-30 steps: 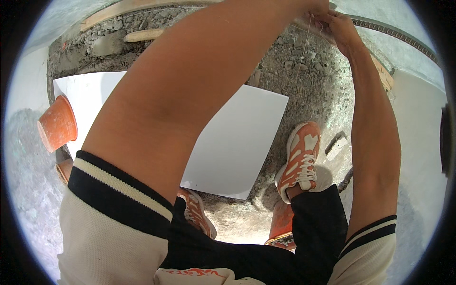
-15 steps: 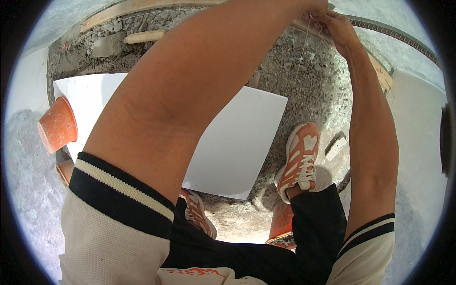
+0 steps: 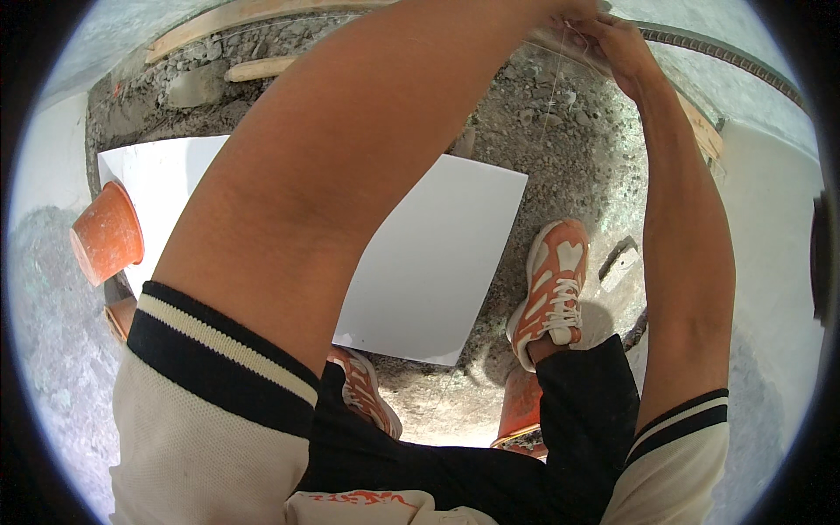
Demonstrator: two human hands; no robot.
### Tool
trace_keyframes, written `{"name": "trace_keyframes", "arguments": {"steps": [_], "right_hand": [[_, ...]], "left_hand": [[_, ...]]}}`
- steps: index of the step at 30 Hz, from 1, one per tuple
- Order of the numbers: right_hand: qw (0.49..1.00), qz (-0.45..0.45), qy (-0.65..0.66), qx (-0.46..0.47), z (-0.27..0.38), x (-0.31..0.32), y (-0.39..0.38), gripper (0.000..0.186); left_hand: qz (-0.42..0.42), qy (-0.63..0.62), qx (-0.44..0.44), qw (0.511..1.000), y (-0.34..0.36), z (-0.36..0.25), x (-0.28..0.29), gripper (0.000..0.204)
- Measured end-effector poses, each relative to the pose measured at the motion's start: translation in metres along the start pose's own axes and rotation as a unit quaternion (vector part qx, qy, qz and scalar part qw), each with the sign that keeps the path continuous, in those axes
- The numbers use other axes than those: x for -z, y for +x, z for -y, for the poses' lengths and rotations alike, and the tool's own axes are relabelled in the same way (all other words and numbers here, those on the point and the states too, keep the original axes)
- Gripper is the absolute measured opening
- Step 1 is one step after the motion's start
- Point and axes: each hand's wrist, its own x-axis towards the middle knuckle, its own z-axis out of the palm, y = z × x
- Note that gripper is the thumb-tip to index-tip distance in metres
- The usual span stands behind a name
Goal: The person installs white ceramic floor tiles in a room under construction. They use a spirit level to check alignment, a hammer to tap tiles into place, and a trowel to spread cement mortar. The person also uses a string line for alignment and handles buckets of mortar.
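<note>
Both arms reach to the top of the view, where my hands meet. My right hand (image 3: 619, 51) is closed in a pinch on a thin pale string (image 3: 556, 83), which hangs in a loop and runs down over the gravel. Against its fingertips is my left hand (image 3: 577, 9), its fingers curled and partly cut off by the upper edge; what they hold is hidden. Just beyond the hands, a ribbed steel bar (image 3: 726, 54) curves away to the right. A wooden board (image 3: 700, 127) passes below the bar, behind my right wrist.
A white sheet (image 3: 429, 262) lies on the rubble ground, with an orange bucket (image 3: 107, 234) tipped at its left. My shoe (image 3: 551, 289) stands beside another orange bucket (image 3: 521, 407). Timber (image 3: 236, 16) edges the far side. A broken piece (image 3: 619, 267) lies right. White walls (image 3: 770, 201) flank me.
My left hand has shifted slightly left and looks more blurred. The hanging string has swayed a little. My right hand keeps its pinch.
</note>
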Motion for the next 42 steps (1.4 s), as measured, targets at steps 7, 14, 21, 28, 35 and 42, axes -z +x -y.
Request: {"name": "trace_keyframes", "arguments": {"steps": [7,14,21,28,35,42], "right_hand": [[0.992,-0.059,-0.112,0.008,0.033,0.015,-0.017,0.020],[0.923,0.023,-0.382,0.035,0.084,0.054,-0.276,0.025],[0.955,-0.133,-0.060,-0.260,0.067,0.016,-0.494,0.009],[0.932,-0.247,0.043,-0.261,0.030,-0.013,-0.494,0.016],[0.942,-0.205,-0.003,-0.264,0.038,-0.017,-0.483,0.015],[0.957,-0.124,-0.099,-0.241,0.038,-0.001,-0.477,0.009]], "left_hand": [[0.037,0.313,-0.218,0.924,0.018,0.023,-0.005,0.042],[0.116,-0.220,0.095,0.964,-0.001,0.029,-0.012,0.047],[0.101,-0.214,0.075,0.969,0.018,0.010,-0.029,0.045],[0.023,-0.236,0.100,0.966,-0.007,0.018,-0.016,0.052],[0.018,-0.214,0.093,0.972,-0.003,0.011,-0.018,0.037],[0.005,-0.148,0.062,0.987,0.016,0.013,-0.020,0.023]]}}
